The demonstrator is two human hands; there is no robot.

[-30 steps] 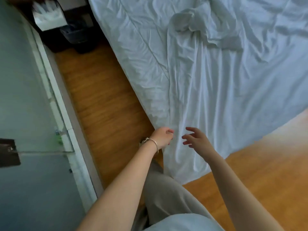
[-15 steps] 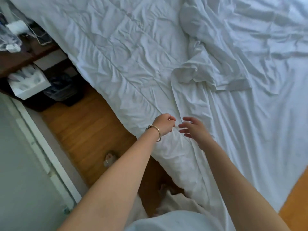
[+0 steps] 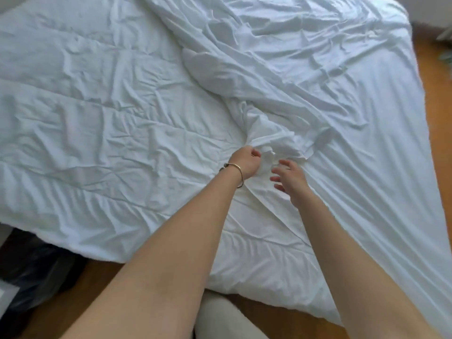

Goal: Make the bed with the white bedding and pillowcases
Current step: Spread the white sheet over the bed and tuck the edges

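One rumpled white bed (image 3: 97, 133), wooden floor (image 3: 440, 77)

From my remote seat the head view was bright with soft, cool daylight that nearly bleached the white bedding (image 3: 122, 113), and only shallow grey shadows marked its creases. The lower left corner by the floor (image 3: 97, 275) fell dark. Wide-angle bending curved the edges, and the hands looked slightly soft with motion blur.

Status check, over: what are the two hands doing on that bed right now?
Left hand gripping a bunched fold of the white sheet. Right hand open, fingers spread beside it. Bedding rumpled, nothing blocking.
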